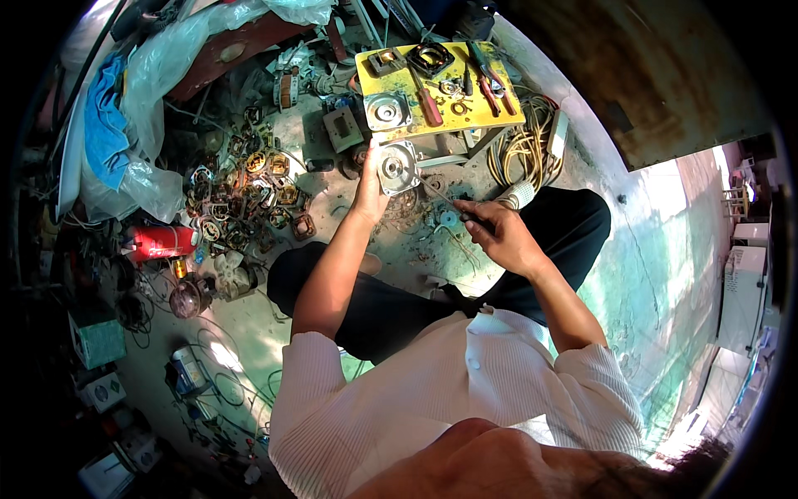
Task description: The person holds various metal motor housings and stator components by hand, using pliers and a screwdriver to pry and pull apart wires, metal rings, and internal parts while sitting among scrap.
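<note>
My left hand [371,190] grips the edge of a square silvery metal cover [397,169] with a round raised centre, held upright in front of a low yellow-topped stand. In my right hand [504,236] is a thin-shafted tool, likely a screwdriver [439,192]; its dark handle is mostly hidden by my fingers. The shaft points up-left, its tip at the cover's right edge; whether they touch, I cannot tell. A similar metal cover [388,111] lies on the yellow tabletop [378,75], near a red-handled tool [430,106] and red-handled pliers [490,87].
Many small copper-wound motor parts [249,179] are heaped on the floor at left, beyond a red cylinder [162,242]. Coiled yellowish cable [511,158] lies right of the stand. A grey box [342,127] sits left of it. A rusty panel [665,91] juts in at upper right.
</note>
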Action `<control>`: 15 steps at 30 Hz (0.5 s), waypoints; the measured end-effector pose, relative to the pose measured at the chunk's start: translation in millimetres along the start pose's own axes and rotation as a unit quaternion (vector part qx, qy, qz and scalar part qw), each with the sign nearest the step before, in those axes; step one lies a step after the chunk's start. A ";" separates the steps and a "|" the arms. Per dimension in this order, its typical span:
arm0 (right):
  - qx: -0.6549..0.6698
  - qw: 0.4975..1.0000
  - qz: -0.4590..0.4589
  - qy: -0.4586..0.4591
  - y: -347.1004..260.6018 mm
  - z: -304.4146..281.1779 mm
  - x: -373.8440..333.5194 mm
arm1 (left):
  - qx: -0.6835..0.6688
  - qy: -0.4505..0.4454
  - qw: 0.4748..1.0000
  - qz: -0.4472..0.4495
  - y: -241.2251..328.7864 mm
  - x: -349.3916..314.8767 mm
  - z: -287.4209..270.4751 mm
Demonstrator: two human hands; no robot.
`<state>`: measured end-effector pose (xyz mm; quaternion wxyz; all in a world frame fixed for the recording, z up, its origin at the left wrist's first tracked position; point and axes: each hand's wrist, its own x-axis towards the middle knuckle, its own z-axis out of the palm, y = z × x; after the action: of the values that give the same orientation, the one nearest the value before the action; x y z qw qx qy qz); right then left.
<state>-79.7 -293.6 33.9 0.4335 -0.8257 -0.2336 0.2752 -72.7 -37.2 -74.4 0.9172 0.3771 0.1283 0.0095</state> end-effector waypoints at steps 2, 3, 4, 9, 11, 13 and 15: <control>0.053 0.998 0.021 -0.009 1.8 7.1 3.1 | 0.036 0.016 0.999 0.023 -4.8 0.7 -2.1; 0.079 0.996 0.032 -0.013 2.1 10.3 4.1 | 0.045 0.010 0.999 0.022 -5.6 0.2 -3.5; 0.087 0.995 0.037 -0.014 1.9 12.4 4.9 | 0.054 0.004 0.998 0.020 -5.9 -0.3 -5.1; 0.114 0.991 0.068 -0.023 3.4 23.5 9.9 | 0.148 0.041 0.984 0.088 -19.9 8.1 -19.0; 0.194 0.977 0.074 -0.036 9.5 27.1 12.3 | 0.161 0.045 0.981 0.102 -23.8 9.9 -21.4; 0.242 0.966 0.081 -0.039 12.2 30.1 12.9 | 0.157 0.046 0.980 0.109 -21.7 5.3 -12.2; 0.255 0.962 0.089 -0.033 11.4 34.4 12.5 | 0.135 0.044 0.984 0.112 -17.6 -1.9 -1.1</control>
<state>-91.4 -271.4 4.9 0.5957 -0.6954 -0.0953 0.3904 -76.2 -49.2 -86.9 0.8447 0.5083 0.1256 0.1111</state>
